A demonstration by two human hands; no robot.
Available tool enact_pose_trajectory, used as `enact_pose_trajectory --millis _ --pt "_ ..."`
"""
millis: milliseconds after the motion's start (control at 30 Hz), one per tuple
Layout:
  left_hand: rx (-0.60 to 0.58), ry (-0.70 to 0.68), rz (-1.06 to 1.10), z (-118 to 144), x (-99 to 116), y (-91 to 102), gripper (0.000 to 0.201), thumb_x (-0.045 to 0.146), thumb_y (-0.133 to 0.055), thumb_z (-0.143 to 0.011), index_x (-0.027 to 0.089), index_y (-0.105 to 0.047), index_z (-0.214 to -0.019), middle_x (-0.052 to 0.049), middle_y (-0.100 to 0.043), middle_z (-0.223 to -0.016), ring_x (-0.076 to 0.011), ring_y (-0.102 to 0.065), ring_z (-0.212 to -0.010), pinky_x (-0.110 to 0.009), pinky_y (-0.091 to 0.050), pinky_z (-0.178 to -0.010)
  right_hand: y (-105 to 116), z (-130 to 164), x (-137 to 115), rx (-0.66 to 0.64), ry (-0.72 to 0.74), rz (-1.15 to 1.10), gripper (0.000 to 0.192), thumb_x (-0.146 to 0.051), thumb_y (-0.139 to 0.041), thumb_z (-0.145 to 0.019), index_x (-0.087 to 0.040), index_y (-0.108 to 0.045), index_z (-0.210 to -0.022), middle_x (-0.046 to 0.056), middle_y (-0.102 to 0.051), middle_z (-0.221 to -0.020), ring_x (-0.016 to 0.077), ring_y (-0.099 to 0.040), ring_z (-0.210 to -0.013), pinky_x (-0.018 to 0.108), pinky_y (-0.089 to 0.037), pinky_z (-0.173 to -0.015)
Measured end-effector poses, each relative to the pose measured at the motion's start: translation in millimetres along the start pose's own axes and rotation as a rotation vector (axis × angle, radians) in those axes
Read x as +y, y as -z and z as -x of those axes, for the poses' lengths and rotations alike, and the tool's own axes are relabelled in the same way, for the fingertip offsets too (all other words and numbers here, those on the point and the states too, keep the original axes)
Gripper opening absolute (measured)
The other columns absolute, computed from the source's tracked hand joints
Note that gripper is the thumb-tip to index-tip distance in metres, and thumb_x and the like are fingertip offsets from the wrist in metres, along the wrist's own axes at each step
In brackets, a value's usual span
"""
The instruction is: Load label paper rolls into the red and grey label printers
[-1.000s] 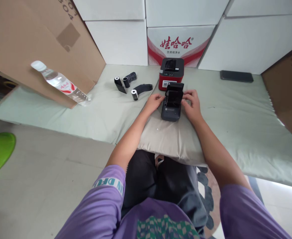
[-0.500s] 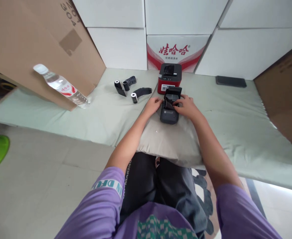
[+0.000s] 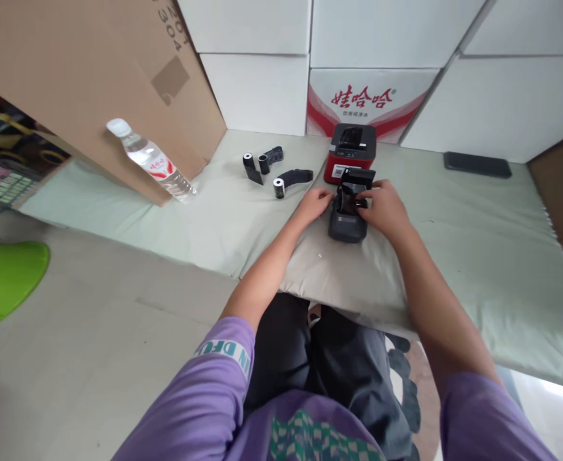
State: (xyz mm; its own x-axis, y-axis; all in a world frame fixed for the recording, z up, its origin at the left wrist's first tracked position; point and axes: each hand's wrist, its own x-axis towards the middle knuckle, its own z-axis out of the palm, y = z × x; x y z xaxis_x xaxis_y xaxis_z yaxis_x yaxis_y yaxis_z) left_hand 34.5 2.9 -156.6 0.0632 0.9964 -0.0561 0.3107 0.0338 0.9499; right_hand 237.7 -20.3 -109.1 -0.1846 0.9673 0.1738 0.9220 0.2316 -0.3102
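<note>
A small black portable printer [image 3: 348, 229] lies on the covered surface in front of me, its lid [image 3: 359, 175] raised at the far end. A glossy black strip [image 3: 348, 200] shows in its open bay. My left hand [image 3: 314, 205] is closed against the printer's left side, fingertips at the edge of the bay. From the right, my right hand [image 3: 384, 206] reaches over the bay, its fingers closed on the strip's right edge. Directly behind stands a red and black printer [image 3: 351, 144], partly covered by the raised lid.
Left of the printers lie small rolls with black strips [image 3: 279, 187]. A water bottle [image 3: 154, 161] leans by a cardboard box [image 3: 118, 83]. A black phone-like slab [image 3: 477, 164] lies at the right. White boxes [image 3: 255, 89] line the back; a green seat [image 3: 9, 282] is at lower left.
The view has swung left, so everything sits further right in it. The black strip, bent up before, now lies flatter in the bay. Both hands have stayed at the portable printer.
</note>
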Motion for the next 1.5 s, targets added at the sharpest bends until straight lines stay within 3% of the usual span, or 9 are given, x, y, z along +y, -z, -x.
enact_pose_trajectory --millis 300,567,767,933,1033,1133,1267,1367,1500 --pt "-0.015 -0.016 0.09 -8 -9 -1.4 0.026 0.028 -0.062 -0.104 0.019 -0.066 -0.08 0.001 -0.058 -0.063 -0.0119 -0.051 -0.049 -0.028 -0.045 -0.051 -25 -1 12 0.297 0.167 -0.126 0.029 -0.036 -0.066 -0.086 -0.023 -0.078 -0.109 0.02 -0.058 -0.141 0.0438 -0.057 -0.132 0.068 -0.056 -0.108" --pt "0.073 -0.086 0.096 -9 -5 6.0 0.023 0.025 -0.061 -0.101 0.019 -0.065 -0.079 0.005 -0.055 -0.061 -0.0119 -0.055 -0.06 -0.026 -0.048 -0.065 40 1 -7 0.206 0.12 -0.24 0.036 -0.029 -0.063 -0.089 -0.026 -0.067 -0.125 0.014 -0.072 -0.115 0.036 -0.072 -0.101 0.064 -0.059 -0.1" --pt "0.147 -0.239 0.202 -7 -1 17.6 0.032 0.041 -0.056 -0.109 0.019 -0.069 -0.09 0.002 -0.056 -0.066 -0.0118 -0.054 -0.062 -0.028 -0.05 -0.067 74 -15 -33 0.139 0.301 -0.424 0.032 -0.031 -0.073 -0.089 -0.03 -0.072 -0.121 0.007 -0.071 -0.115 0.0253 -0.07 -0.088 0.049 -0.064 -0.086" --pt "0.122 -0.314 0.278 -5 0 23.5 0.059 0.074 -0.054 -0.103 0.023 -0.071 -0.127 -0.005 -0.071 -0.09 -0.0152 -0.064 -0.069 -0.03 -0.05 -0.058 51 -45 -51 0.024 0.367 -0.489 0.029 -0.033 -0.076 -0.088 -0.027 -0.075 -0.116 0.007 -0.072 -0.106 0.0302 -0.071 -0.101 0.052 -0.064 -0.094" --pt "0.105 -0.339 0.261 -6 -2 23.1 0.063 0.076 -0.065 -0.096 0.023 -0.071 -0.129 -0.006 -0.072 -0.093 -0.017 -0.067 -0.073 -0.032 -0.053 -0.063 32 -57 -55 -0.005 0.355 -0.506 0.03 -0.03 -0.076 -0.086 -0.025 -0.075 -0.115 0.009 -0.074 -0.11 0.0325 -0.072 -0.11 0.053 -0.063 -0.099" --pt "0.17 -0.387 0.27 -9 -6 22.2 0.063 0.075 -0.069 -0.093 0.022 -0.07 -0.128 -0.01 -0.075 -0.11 -0.0204 -0.072 -0.091 -0.036 -0.061 -0.08 18 -62 -56 -0.021 0.232 -0.6 0.034 -0.03 -0.079 -0.084 -0.025 -0.073 -0.118 0.007 -0.074 -0.097 0.0305 -0.074 -0.097 0.054 -0.066 -0.091" --pt "0.246 -0.546 0.273 -16 -13 24.0 0.068 0.079 -0.073 -0.087 0.023 -0.068 -0.126 -0.012 -0.072 -0.128 -0.0265 -0.069 -0.128 -0.042 -0.056 -0.11 8 -66 -61 -0.152 0.078 -0.738 0.019 -0.035 -0.077 -0.088 -0.025 -0.07 -0.102 0.003 -0.068 -0.077 0.026 -0.071 -0.07 0.054 -0.069 -0.07" --pt "0.223 -0.605 0.282 -20 -17 25.9 0.07 0.079 -0.076 -0.085 0.024 -0.068 -0.126 -0.011 -0.072 -0.13 -0.0276 -0.067 -0.135 -0.045 -0.051 -0.119 4 -68 -64 -0.128 0.065 -0.753 0.017 -0.037 -0.078 -0.087 -0.025 -0.067 -0.091 0.003 -0.065 -0.073 0.025 -0.07 -0.066 0.053 -0.068 -0.065" --pt "0.158 -0.538 0.221 -20 -16 25.4 0.062 0.072 -0.073 -0.091 0.024 -0.07 -0.129 -0.013 -0.074 -0.137 -0.0292 -0.067 -0.135 -0.046 -0.052 -0.118 2 -70 -58 -0.088 0.143 -0.726 0.019 -0.031 -0.08 -0.081 -0.026 -0.068 -0.094 0.001 -0.066 -0.073 0.0236 -0.069 -0.065 0.051 -0.069 -0.066"
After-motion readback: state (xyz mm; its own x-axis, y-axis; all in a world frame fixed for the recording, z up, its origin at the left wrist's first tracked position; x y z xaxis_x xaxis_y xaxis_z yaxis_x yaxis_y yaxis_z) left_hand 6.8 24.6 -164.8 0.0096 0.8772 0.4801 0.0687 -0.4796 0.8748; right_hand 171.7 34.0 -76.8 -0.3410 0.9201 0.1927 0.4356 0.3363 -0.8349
